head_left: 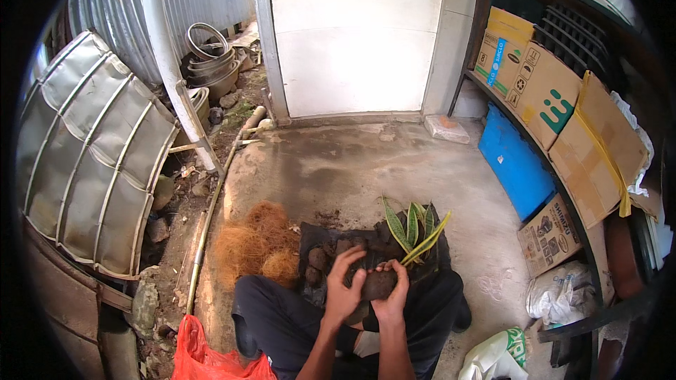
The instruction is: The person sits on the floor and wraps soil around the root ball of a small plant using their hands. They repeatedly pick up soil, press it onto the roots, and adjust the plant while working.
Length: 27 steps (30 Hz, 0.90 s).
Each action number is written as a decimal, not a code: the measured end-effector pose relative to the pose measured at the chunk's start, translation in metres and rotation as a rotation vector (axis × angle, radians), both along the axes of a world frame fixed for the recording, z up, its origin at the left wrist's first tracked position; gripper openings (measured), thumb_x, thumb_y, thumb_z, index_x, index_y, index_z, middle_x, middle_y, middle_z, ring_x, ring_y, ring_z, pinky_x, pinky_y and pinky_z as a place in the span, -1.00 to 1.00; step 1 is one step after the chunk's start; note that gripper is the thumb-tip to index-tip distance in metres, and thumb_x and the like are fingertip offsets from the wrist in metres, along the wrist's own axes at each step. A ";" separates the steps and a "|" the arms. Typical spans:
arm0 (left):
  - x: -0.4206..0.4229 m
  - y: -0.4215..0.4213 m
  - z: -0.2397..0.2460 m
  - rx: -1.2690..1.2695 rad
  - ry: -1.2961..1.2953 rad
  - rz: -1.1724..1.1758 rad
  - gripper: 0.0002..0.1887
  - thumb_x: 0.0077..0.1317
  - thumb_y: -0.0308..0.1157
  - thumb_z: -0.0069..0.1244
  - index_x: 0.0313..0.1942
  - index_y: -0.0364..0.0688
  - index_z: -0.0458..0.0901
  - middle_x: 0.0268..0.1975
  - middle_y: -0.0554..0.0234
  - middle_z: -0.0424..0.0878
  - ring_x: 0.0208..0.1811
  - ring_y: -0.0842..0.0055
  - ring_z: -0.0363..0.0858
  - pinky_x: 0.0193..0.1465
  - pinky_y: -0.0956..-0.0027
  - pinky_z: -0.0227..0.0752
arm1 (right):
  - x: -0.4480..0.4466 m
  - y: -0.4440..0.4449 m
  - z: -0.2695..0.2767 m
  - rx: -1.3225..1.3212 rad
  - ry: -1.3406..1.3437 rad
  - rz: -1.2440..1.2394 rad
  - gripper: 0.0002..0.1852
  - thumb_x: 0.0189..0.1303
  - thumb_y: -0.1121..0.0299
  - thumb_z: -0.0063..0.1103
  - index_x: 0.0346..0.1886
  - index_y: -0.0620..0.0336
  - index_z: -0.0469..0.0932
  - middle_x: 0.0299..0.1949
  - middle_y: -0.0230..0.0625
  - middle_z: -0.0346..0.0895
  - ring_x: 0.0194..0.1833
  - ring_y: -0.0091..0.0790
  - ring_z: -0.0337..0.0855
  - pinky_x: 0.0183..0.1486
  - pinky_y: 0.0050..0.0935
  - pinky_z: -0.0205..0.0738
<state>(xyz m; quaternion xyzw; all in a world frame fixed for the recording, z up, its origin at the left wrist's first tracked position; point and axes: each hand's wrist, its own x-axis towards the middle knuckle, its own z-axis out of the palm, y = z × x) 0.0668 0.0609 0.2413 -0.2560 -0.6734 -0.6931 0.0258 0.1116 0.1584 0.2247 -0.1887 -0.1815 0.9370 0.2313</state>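
Note:
My right hand (393, 291) grips a dark brown ball of soil (378, 285) above my crossed legs. Close to the ball's left side is my left hand (343, 286), its fingers apart and raised; whether its thumb touches the ball I cannot tell. Beyond my hands, a black plastic sheet (311, 233) lies on the floor with several brown soil balls (317, 258) on it. Snake plant leaves (412, 227), green with yellow edges, rest at the sheet's right side. A heap of orange-brown coir fibre (259, 243) lies left of the sheet.
A red plastic bag (211, 353) lies at lower left, a white sack (491, 359) at lower right. A shelf with cardboard boxes (544, 89) runs along the right, a blue panel (515, 163) below. A bamboo pole (203, 237) edges the concrete floor (338, 169) on the left.

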 end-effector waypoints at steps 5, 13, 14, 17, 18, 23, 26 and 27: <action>0.029 0.025 0.019 -0.037 0.053 0.180 -0.78 0.25 -0.47 -0.03 -0.14 -0.35 0.64 -0.04 -0.03 0.67 -0.01 0.23 0.64 0.08 0.26 0.45 | 0.006 -0.015 0.017 0.229 -0.119 0.109 -0.73 0.44 0.23 -0.17 -0.35 0.11 0.45 -0.41 -0.49 0.38 -0.32 -0.58 0.42 -0.19 -0.53 0.33; 0.040 0.021 0.028 -0.014 0.167 0.341 -0.79 0.12 -0.54 0.03 -0.21 -0.35 0.65 -0.16 -0.04 0.70 -0.11 0.17 0.66 0.00 0.24 0.49 | 0.011 -0.017 -0.007 0.330 -0.047 0.182 -0.74 0.37 0.24 -0.06 -0.27 0.19 0.56 -0.37 -0.41 0.51 -0.32 -0.51 0.53 -0.22 -0.48 0.43; 0.040 0.021 0.030 -0.013 0.188 0.354 -0.79 0.11 -0.54 0.03 -0.22 -0.35 0.66 -0.16 -0.04 0.70 -0.12 0.17 0.66 0.00 0.24 0.49 | 0.012 -0.017 -0.008 0.370 -0.037 0.190 -0.74 0.36 0.25 -0.06 -0.28 0.19 0.57 -0.38 -0.41 0.51 -0.33 -0.51 0.53 -0.23 -0.49 0.43; 0.042 0.019 0.035 -0.029 0.238 0.375 -0.79 0.09 -0.54 0.04 -0.23 -0.33 0.67 -0.17 -0.02 0.70 -0.13 0.17 0.66 0.00 0.25 0.50 | 0.012 -0.024 -0.002 0.315 -0.015 0.124 -0.74 0.35 0.27 -0.06 -0.31 0.21 0.58 -0.38 -0.39 0.54 -0.35 -0.50 0.54 -0.26 -0.49 0.43; 0.042 0.019 0.036 -0.038 0.247 0.372 -0.79 0.08 -0.55 0.04 -0.24 -0.33 0.67 -0.17 -0.02 0.70 -0.13 0.17 0.66 0.00 0.25 0.50 | 0.012 -0.024 -0.007 0.293 0.014 0.148 -0.74 0.35 0.27 -0.06 -0.31 0.22 0.58 -0.38 -0.38 0.54 -0.35 -0.50 0.54 -0.26 -0.49 0.43; 0.052 0.015 0.053 -0.043 0.266 0.401 -0.79 0.07 -0.54 0.02 -0.25 -0.34 0.66 -0.18 -0.01 0.70 -0.10 0.17 0.65 0.03 0.22 0.48 | 0.018 -0.023 -0.014 0.251 0.119 0.261 -0.75 0.35 0.29 -0.05 -0.27 0.23 0.58 -0.36 -0.36 0.54 -0.32 -0.49 0.56 -0.25 -0.48 0.43; 0.060 0.001 0.069 -0.105 0.391 0.463 -0.81 0.11 -0.49 0.01 -0.27 -0.35 0.63 -0.21 -0.01 0.69 -0.07 0.13 0.63 0.08 0.12 0.46 | 0.023 -0.044 0.012 0.454 0.149 0.219 -0.75 0.30 0.25 -0.08 -0.39 0.19 0.47 -0.40 -0.39 0.42 -0.32 -0.51 0.46 -0.23 -0.51 0.33; 0.063 -0.005 0.075 -0.104 0.422 0.481 -0.82 0.11 -0.47 0.02 -0.28 -0.34 0.63 -0.22 0.00 0.68 -0.07 0.12 0.62 0.08 0.12 0.46 | 0.024 -0.046 0.039 0.352 0.284 0.305 -0.74 0.30 0.23 -0.11 -0.44 0.17 0.42 -0.44 -0.43 0.36 -0.34 -0.53 0.40 -0.23 -0.53 0.27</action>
